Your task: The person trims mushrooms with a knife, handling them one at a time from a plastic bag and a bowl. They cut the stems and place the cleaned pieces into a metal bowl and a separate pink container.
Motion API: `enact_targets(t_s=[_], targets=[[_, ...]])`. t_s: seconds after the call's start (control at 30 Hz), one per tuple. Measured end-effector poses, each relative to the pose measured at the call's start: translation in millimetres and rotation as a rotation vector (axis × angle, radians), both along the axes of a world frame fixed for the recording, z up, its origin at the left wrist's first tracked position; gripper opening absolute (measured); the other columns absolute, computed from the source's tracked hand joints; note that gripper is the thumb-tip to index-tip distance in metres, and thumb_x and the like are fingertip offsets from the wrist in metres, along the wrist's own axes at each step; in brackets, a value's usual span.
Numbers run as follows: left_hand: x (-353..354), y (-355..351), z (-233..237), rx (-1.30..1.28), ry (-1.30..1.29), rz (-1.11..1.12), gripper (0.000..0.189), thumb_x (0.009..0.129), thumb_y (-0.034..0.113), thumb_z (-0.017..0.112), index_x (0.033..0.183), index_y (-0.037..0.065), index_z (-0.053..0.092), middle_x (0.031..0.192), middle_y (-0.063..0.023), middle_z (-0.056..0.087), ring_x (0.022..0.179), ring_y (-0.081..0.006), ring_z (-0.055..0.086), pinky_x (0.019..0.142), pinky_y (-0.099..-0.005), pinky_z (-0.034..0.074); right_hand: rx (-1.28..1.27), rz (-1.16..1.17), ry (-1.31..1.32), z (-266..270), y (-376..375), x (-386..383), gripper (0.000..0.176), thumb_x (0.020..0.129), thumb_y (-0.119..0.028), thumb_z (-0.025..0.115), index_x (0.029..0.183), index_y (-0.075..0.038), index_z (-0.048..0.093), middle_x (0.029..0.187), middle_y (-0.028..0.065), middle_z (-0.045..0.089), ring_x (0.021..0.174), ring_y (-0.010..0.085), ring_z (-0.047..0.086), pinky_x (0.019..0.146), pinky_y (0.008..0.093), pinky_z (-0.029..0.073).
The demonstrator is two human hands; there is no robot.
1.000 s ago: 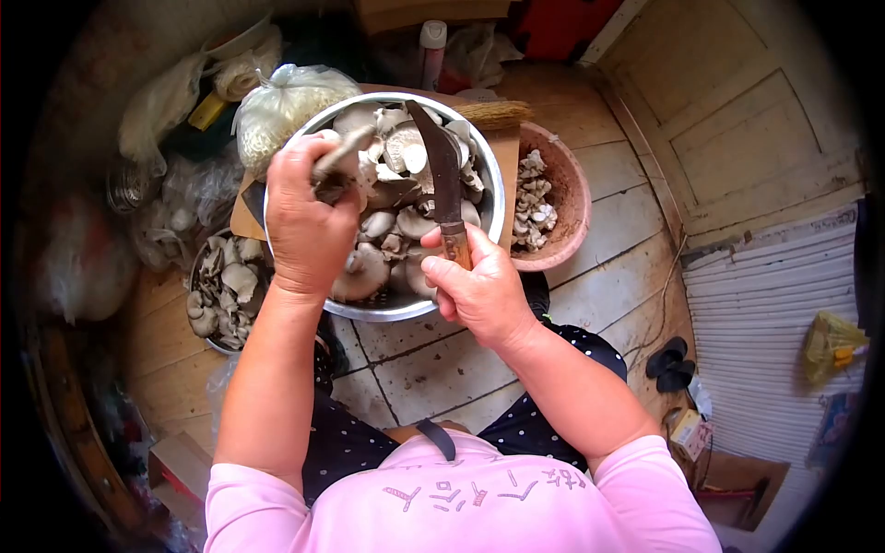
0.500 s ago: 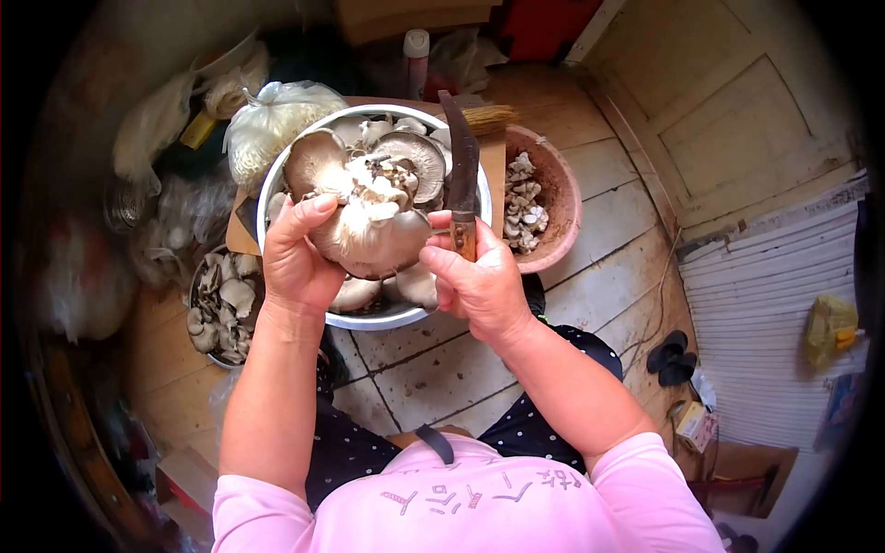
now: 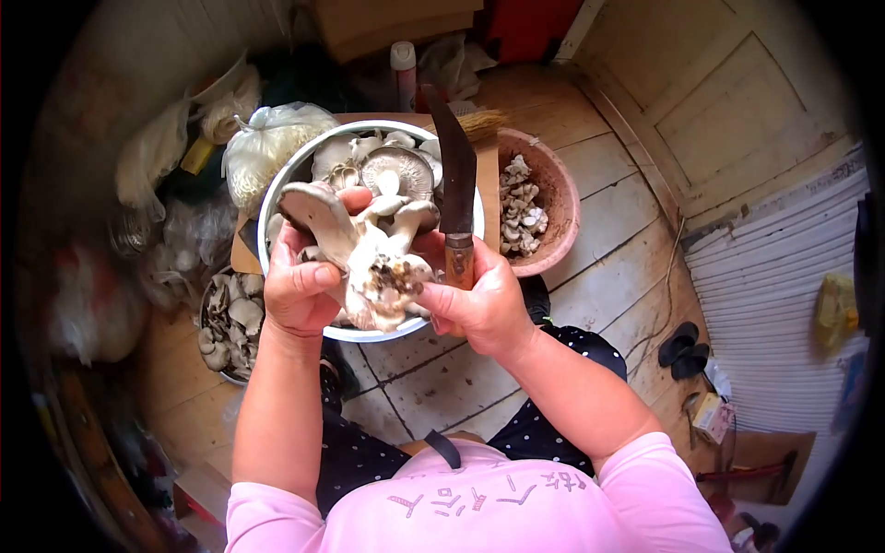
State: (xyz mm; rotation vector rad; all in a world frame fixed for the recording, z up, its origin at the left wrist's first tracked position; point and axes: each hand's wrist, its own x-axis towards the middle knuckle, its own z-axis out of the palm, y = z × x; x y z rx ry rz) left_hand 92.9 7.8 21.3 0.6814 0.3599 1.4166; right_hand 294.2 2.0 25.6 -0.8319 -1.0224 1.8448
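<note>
A cluster of oyster mushrooms point(image 3: 369, 249) is tilted over the basin, its dirty stem base facing me. My left hand point(image 3: 306, 281) is closed around its left side, thumb in front and fingertips showing behind. In my right hand point(image 3: 484, 300) the wooden handle of a knife point(image 3: 457, 175) is gripped, its dark broad blade pointing up and away. The right thumb also touches the stem base. Under the hands, a white-rimmed basin point(image 3: 361, 335) holds more mushrooms, including a large round cap point(image 3: 396, 175) lying gills up.
To the right stands a pink tub point(image 3: 564, 207) with trimmed mushroom pieces point(image 3: 522, 212). A smaller bowl of mushrooms point(image 3: 232, 323) sits on the left. Behind are a filled plastic bag point(image 3: 272, 152), a spray can point(image 3: 404, 74) and a straw brush point(image 3: 477, 123). Black slippers point(image 3: 684, 350) lie on the floor.
The mushroom cluster has been turned over, so its stem base now faces me rather than the caps. The knife stays in my right hand, its blade now showing broadside.
</note>
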Motion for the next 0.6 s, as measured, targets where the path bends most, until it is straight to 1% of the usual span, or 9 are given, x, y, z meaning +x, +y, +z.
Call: enact_targets(t_s=[0.1,0.17,0.2,0.27,0.3,0.4,0.5,0.53,0.6], targets=[[0.3,3.3,-1.2,0.078,0.079,-0.008,0.082,0.056,0.005,0.084,0.129,0.006,0.046,0.132,-0.0173,0.053,0.126,-0.0358,0.048,0.108,-0.0486,0.038,0.028,0.02,0.022,1.9,-2.6,3.9,0.048,0.078,-0.014,0.077,0.116,0.0,0.052,0.086,0.0067,0.062,0.055,0.009,0.055,0.048,0.0215,0.045],[-1.0,4.2,0.7,0.089,0.121,0.0,0.088,0.054,0.005,0.086,0.132,0.006,0.045,0.133,-0.0168,0.053,0.126,-0.0335,0.049,0.107,-0.0459,0.039,0.045,-0.006,0.019,2.3,-3.5,6.0,0.044,0.079,-0.011,0.075,0.115,0.0,0.052,0.084,0.0056,0.062,0.057,0.0086,0.055,0.049,0.0214,0.046],[-3.0,4.0,4.0,0.069,0.256,0.012,0.091,0.054,0.006,0.087,0.134,0.006,0.044,0.132,-0.0158,0.053,0.125,-0.0316,0.05,0.107,-0.0441,0.039,0.045,-0.008,0.019,2.9,-3.7,7.2,0.044,0.079,-0.011,0.075,0.115,0.0,0.052,0.084,0.0056,0.062,0.057,0.0086,0.055,0.049,0.0214,0.046],[-5.4,7.7,1.6,0.074,0.494,0.1,0.1,0.052,0.01,0.089,0.139,0.007,0.04,0.129,-0.0117,0.054,0.12,-0.0257,0.052,0.104,-0.0397,0.041,0.134,-0.063,0.023,4.3,-3.0,9.8,0.037,0.085,-0.005,0.066,0.118,0.002,0.051,0.105,0.007,0.06,0.083,0.009,0.059,0.065,0.0214,0.05],[-4.0,7.7,3.2,0.074,0.494,0.1,0.1,0.052,0.01,0.089,0.139,0.007,0.04,0.129,-0.0117,0.054,0.12,-0.0257,0.052,0.104,-0.0397,0.041,0.134,-0.063,0.022,4.7,-2.2,10.9,0.037,0.085,-0.005,0.066,0.118,0.002,0.051,0.105,0.007,0.06,0.083,0.009,0.059,0.065,0.0214,0.05],[2.6,7.0,4.7,-0.041,0.613,0.268,0.1,0.053,0.011,0.09,0.139,0.008,0.039,0.126,-0.0102,0.054,0.117,-0.0228,0.053,0.102,-0.0376,0.042,0.256,-0.209,-0.15,-2.2,0.2,12.9,0.037,0.084,0.001,0.064,0.119,0.005,0.052,0.114,0.0083,0.061,0.1,0.0152,0.06,0.089,0.0282,0.048],[7.9,7.1,-13.2,-0.056,0.88,0.541,0.078,0.06,0.012,0.089,0.125,0.008,0.046,0.112,-0.0058,0.056,0.101,-0.0142,0.055,0.09,-0.0278,0.047,0.307,-0.287,-0.257,-10.2,3.4,14.6,0.039,0.083,0.002,0.064,0.119,0.005,0.052,0.112,0.0078,0.062,0.101,0.0141,0.059,0.087,0.0277,0.048],[14.4,5.5,-12.8,-0.032,0.921,0.626,0.061,0.066,0.009,0.086,0.115,0.008,0.05,0.098,-0.002,0.057,0.086,-0.0103,0.055,0.082,-0.0248,0.048,0.303,-0.31,-0.257,-11.2,4.2,14.3,0.039,0.082,0.002,0.064,0.119,0.005,0.053,0.11,0.007,0.064,0.101,0.0119,0.059,0.086,0.0268,0.048],[17.3,4.4,-16.5,-0.07,0.849,0.571,0.053,0.068,0.007,0.084,0.111,0.007,0.052,0.092,-0.0009,0.057,0.081,-0.0092,0.054,0.079,-0.0239,0.049,0.288,-0.317,-0.3,-11.5,6.7,14.3,0.038,0.082,0.001,0.065,0.118,0.004,0.054,0.109,0.0064,0.065,0.1,0.0109,0.059,0.086,0.0262,0.048]])
